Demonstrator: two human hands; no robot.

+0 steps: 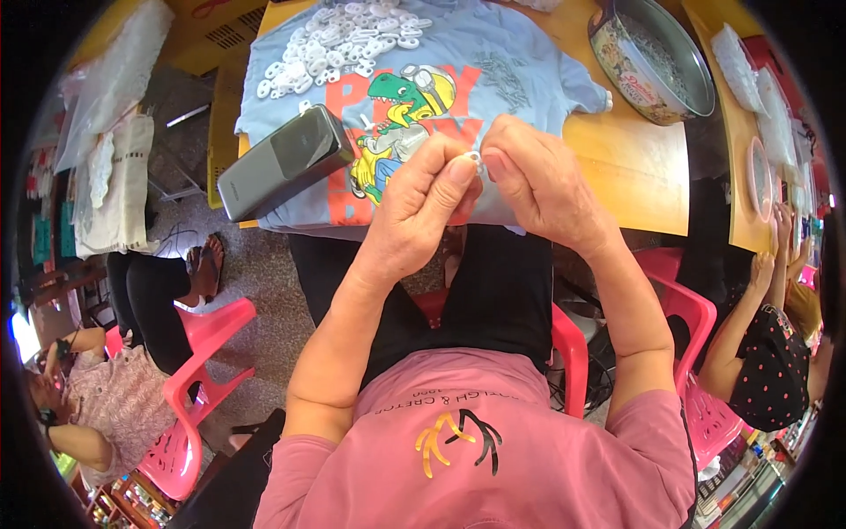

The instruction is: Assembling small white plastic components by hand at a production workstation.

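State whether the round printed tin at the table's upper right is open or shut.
Open: no lid covers the round printed tin, and its greyish contents show inside the rim.

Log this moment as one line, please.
Left hand: pinching small white piece | Right hand: close beside it, grip unclear | Table: blue printed shirt, heaped white pieces, grey power bank, round tin

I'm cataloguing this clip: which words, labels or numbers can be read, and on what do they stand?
I won't copy wording, only where it stands:
Blue shirt: big red letters, partly covered.
Pink shirt: small dark lettering, partly legible.
Dark grey device: faint lettering, too small.
Round tin: red lettering, too small.
Pale bag: dark lettering, blurred.
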